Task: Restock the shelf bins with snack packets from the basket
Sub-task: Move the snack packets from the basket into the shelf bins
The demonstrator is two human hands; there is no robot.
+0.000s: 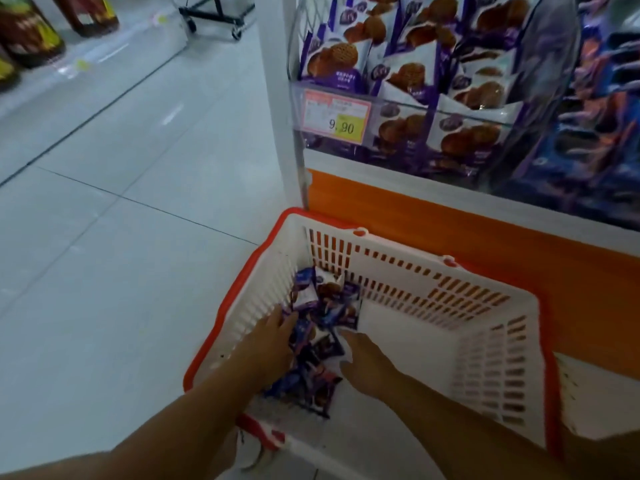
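Basket (381, 261) is on the floor: white slotted walls, orange rim, far side hard against the orange base panel (450, 230) of the shelf unit. Snack packets (323, 306), purple/blue/white wrappers, are a small heap in the basket's left half. The heap runs along the left wall from the far-left corner toward the near edge, and the right half shows plain white basket bottom. Both hands are inside the basket, forearms crossing its near rim. Left hand (273, 344) is at the heap's left side, between packets and left wall, fingers fairly straight with tips lying on the wrappers, not closed round any that I can see. Right hand (367, 368) is at the heap's right side over the basket bottom, palm down, fingers extended and spread, holding nothing. Its index tip is touching or just short of a packet edge, can't tell which. The picture is soft, so finger detail is limited. Above the basket's far-left corner is a clear shelf bin (398, 109) stacked with purple-and-white biscuit packets (332, 60), with a price tag (336, 116) on its front reading 9.90. Above the basket's right end is a second bin (595, 133) of darker blue packets, too blurred to read. Left of the basket are pale floor tiles (121, 237). Well beyond it, up-left, dark bottles (31, 32) stand on a low shelf, with a black wheeled frame (221, 15) further along.
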